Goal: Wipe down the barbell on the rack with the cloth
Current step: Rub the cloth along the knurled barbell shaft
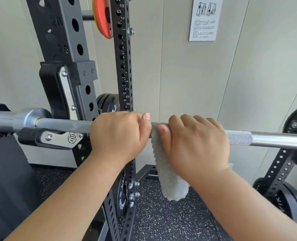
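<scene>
While the barbell [62,125] rests across the rack [61,49] on its hook [57,138], the left hand [117,134] curls bare around the shaft, and just beside it the right hand [196,141] grips the grey cloth [167,173] draped over the bar, its end hanging below.

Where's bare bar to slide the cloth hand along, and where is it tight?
Free: the barbell right of the right hand, knurl then smooth shaft to the frame edge. A shorter bare stretch lies between the left hand and the collar. Crowded: between the hands, where the cloth hangs, and at the J-hook beside the collar.
</scene>
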{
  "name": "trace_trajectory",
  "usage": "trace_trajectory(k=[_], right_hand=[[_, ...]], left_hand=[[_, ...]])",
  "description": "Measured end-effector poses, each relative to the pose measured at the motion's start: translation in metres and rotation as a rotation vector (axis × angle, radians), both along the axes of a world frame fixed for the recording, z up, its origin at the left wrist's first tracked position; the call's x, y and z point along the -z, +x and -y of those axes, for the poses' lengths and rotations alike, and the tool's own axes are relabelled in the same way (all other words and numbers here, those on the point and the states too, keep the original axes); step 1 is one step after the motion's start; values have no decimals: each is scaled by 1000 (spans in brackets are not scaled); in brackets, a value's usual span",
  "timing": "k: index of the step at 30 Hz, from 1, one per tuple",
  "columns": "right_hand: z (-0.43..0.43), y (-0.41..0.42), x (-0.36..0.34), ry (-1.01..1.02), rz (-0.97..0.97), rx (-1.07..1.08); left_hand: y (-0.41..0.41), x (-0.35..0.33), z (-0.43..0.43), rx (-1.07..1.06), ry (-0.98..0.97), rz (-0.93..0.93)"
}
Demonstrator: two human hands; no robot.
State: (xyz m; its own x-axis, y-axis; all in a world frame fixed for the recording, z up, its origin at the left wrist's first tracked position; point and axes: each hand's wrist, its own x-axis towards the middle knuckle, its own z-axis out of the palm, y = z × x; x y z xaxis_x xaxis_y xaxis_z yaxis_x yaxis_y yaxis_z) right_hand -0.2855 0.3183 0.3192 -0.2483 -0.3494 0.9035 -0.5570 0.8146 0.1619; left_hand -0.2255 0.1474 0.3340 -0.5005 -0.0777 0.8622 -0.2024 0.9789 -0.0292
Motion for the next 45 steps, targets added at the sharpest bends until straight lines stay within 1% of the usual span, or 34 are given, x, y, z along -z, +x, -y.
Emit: trace_trajectory(k=[2, 4, 7, 9, 11, 12, 14, 16, 18, 21, 23, 25, 26, 28, 30, 31, 33, 34, 36, 40, 43, 45], right_hand=[[-7, -3, 1, 77, -40, -65], [-27, -6, -2, 111, -31, -77], [-46, -4, -8, 17, 36, -1], [-35, -2, -9, -51, 52, 62], [-17, 1, -8, -92, 24, 57], [-10, 1, -4, -84, 5, 27], [-11, -3, 3, -5, -42, -42], [-28, -8, 2, 64, -68, -80], [-49, -13, 0, 48, -41, -32], [-59, -14, -2, -85, 9, 59], [-45, -10, -3, -184, 27, 115], [-24, -3, 1, -213, 18, 111], [-18, -2, 5, -182, 4, 75], [-26, -5, 11, -54, -45, 4], [-52, -13, 8, 7, -35, -3], [-67, -18, 5, -17, -14, 31], [-86, -22, -1, -131, 8, 109], [-86, -22, -1, -179, 9, 137], [-70, -18, 0, -206, 7, 168], [-28, -9, 8, -184, -21, 87], [-38, -13, 7, -72, -73, 19], [-51, -14, 6, -40, -28, 15]], left_hand=[[1, 0, 1, 32, -10, -20], [0, 2, 2, 55, -18, -40], [-1, 4, 3, 68, -27, -88], [-3, 6, 4, 77, -37, -127], [-5, 8, 5, 83, -48, -155], [-5, 8, 6, 79, -52, -164], [-5, 9, 5, 72, -53, -169], [-4, 9, 5, 68, -38, -151], [-3, 7, 3, 69, -25, -119], [-1, 5, 0, 55, -27, -70], [-2, 2, -1, 27, -22, -42], [-2, -1, -1, -13, -3, -8], [-2, -2, 0, -24, 5, 11], [-1, -2, 1, -14, 9, 52], [1, -2, 1, 16, 3, 69], [2, -2, 1, 27, -1, 61], [2, -3, -1, 14, -2, 45], [1, -4, -2, -2, 1, 46], [-1, -4, -3, -32, 18, 75], [0, -4, -3, -55, 29, 104], [1, -4, -4, -31, 11, 81], [1, -3, -4, -23, -3, 73]])
